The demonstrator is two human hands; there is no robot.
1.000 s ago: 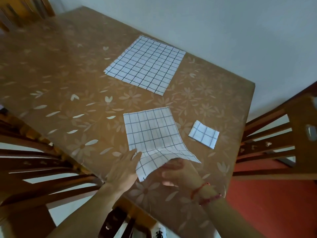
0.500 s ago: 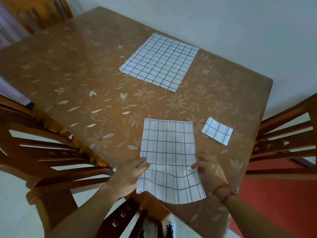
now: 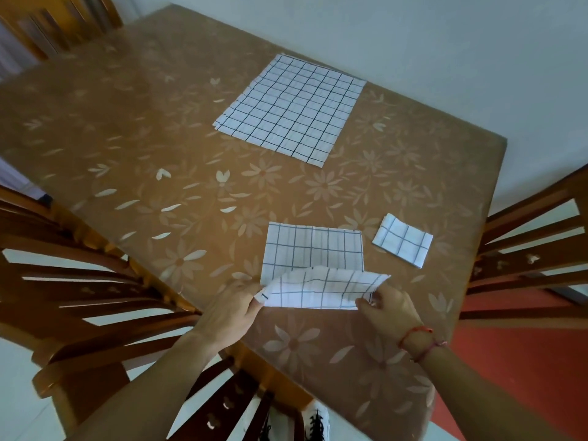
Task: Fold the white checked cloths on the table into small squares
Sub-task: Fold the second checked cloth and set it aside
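Note:
A white checked cloth lies near the table's front edge, its near part lifted and bent away from me over the rest. My left hand pinches its near left corner. My right hand pinches the near right corner. A small folded checked square sits just to the right of this cloth. A larger checked cloth, spread flat, lies farther back on the table.
The brown table has a flower-patterned cover. Wooden chairs stand at the left, at the right and at the far left corner. A pale wall runs behind the table.
The cloth lay flat under both hands half a second ago. Now both hands have lifted its near edge and carried it forward over the far part.

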